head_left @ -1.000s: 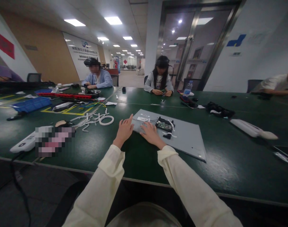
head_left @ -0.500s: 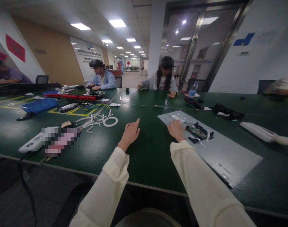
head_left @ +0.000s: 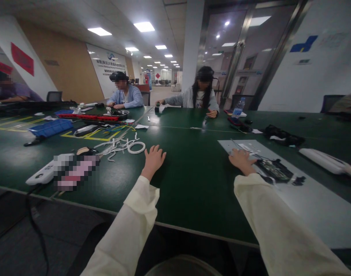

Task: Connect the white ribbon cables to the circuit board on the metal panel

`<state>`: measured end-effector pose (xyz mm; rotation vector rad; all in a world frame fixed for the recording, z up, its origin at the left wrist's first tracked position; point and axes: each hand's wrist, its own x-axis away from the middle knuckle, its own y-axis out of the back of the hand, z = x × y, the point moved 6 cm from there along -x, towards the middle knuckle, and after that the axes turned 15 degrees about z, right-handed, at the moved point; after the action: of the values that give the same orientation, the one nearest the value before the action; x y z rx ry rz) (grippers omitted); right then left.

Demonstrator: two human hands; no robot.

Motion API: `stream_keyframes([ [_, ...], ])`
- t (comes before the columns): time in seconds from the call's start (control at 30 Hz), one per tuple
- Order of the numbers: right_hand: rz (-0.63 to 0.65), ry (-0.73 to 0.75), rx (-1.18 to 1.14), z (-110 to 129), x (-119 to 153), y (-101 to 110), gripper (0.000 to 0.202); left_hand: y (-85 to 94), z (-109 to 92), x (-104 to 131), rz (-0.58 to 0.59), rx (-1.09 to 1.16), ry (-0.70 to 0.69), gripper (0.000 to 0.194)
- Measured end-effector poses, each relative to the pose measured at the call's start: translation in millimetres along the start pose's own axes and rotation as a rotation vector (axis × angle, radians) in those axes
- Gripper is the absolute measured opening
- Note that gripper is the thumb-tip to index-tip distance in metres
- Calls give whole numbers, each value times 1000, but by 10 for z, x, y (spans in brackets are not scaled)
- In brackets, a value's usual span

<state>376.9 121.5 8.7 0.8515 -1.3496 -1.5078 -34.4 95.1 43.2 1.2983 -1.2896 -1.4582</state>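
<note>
My left hand (head_left: 154, 161) hovers over or rests on the green table, palm down, fingers apart and nothing in it. Just left of it lies a white ring (head_left: 136, 148) beside a heap of white strips (head_left: 114, 147). My right hand (head_left: 242, 160) lies with spread fingers on the left part of a flat grey panel (head_left: 316, 207). On that panel, right of my fingers, sits a black assembly with an exposed circuit board (head_left: 276, 170), with cables and bits of white tape. My right sleeve covers part of the panel's near side.
Left stand a blue bin (head_left: 50, 128), a white power strip-like device (head_left: 44, 174) and a blurred-out pink item (head_left: 77, 172). At right lie a long white object (head_left: 322, 160) and a black part (head_left: 283, 136). A water bottle (head_left: 239, 107) stands farther back. Co-workers sit across the table.
The grey panel with the circuit-board assembly has slid right along with my right hand. My left hand has shifted slightly left, its fingers spreading. The person opposite has reached toward a small black box.
</note>
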Motion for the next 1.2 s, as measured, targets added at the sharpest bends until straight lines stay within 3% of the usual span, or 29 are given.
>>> stream_keyframes([
  [0.1,26,52,153,-72,121,25,49,-28,286,-71,11,3,161,41],
  [0.23,-43,100,332,-175,348,48,43,-101,517,-130,88,84,268,42],
  [0.43,-202,55,313,-218,497,55,40,-116,651,-170,93,142,315,44],
  [0.6,-216,-2,237,-255,437,72,39,-81,764,-141,106,171,375,41],
  [0.7,-227,-27,188,-353,379,94,39,-4,742,-100,44,150,364,39],
  [0.83,-242,-67,164,-466,330,119,41,117,543,-63,-67,113,298,37],
  [0.93,-235,-61,160,-480,337,140,42,180,242,-58,-86,121,189,38],
  [1.03,-240,-62,136,-520,387,178,46,193,-224,-45,32,156,-38,37],
  [1.2,-269,-131,63,-736,500,247,51,133,-1147,156,351,206,-551,44],
])
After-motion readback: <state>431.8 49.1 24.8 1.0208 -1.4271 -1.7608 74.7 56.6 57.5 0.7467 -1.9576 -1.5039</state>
